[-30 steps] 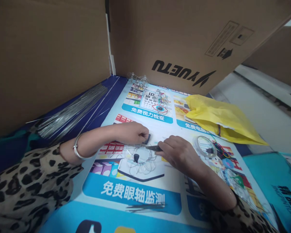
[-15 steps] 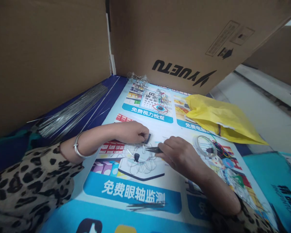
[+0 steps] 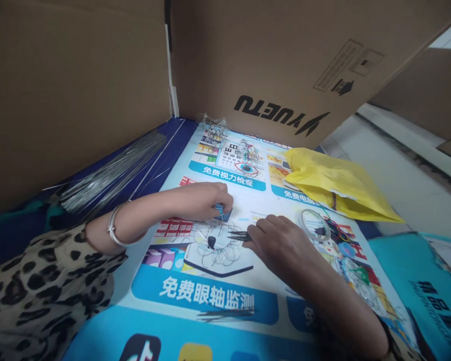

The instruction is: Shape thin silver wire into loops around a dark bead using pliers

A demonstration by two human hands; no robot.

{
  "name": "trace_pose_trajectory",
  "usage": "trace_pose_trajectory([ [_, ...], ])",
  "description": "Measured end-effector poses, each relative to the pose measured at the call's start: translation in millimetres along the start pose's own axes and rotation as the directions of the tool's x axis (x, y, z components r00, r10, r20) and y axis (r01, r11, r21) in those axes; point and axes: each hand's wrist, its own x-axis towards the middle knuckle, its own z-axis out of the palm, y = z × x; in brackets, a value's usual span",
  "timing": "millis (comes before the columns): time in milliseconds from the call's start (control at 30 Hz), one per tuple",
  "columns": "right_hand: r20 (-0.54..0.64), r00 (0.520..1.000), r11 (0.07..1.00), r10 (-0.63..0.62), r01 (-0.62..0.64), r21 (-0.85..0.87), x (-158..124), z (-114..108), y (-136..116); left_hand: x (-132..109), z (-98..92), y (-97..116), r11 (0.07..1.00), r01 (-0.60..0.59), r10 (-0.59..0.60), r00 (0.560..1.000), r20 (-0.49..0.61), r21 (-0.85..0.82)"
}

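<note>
On the printed poster lies a ring of thin looped wire (image 3: pixel 225 254), shaped like a flower with rounded petals. My left hand (image 3: pixel 212 200), a bangle on its wrist, is closed at the far side of the ring. What its fingertips pinch, if anything, is too small to make out. My right hand (image 3: pixel 272 240) grips a pair of needle-nose pliers (image 3: pixel 239 235). Their dark pointed jaws are slightly apart and reach over the ring's right side. The pliers' handles are hidden in my palm.
Straight wires (image 3: pixel 116 170) lie bundled at the left. Cut wire pieces (image 3: pixel 225 315) are in front. Wire shapes (image 3: pixel 214 124) sit at the back by a cardboard wall (image 3: pixel 248 55). To the right are a tape roll (image 3: pixel 314 225), a yellow bag (image 3: pixel 338 183) and a teal bag (image 3: pixel 409 281).
My left hand has lifted slightly away from the wire ring. The pliers have drawn back a little to the right, and their jaws have parted.
</note>
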Motion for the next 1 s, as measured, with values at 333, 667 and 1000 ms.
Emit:
trace_pose_trajectory([
  [333,-0.009,1.000,0.998,-0.006,0.007,0.063,-4.6,-2.7,13.5,-8.0,5.4,24.4,0.962,-0.203,0.188,0.977,0.096,0.184],
  [667,-0.033,0.999,0.995,-0.006,0.010,0.099,-4.9,0.3,19.9,-6.4,15.4,23.6,0.960,-0.189,0.169,0.980,0.107,0.207],
  [1000,-0.011,1.000,0.993,0.015,-0.013,0.118,-4.3,0.8,23.0,-4.5,17.7,22.1,0.964,-0.195,0.173,0.976,0.130,0.183],
])
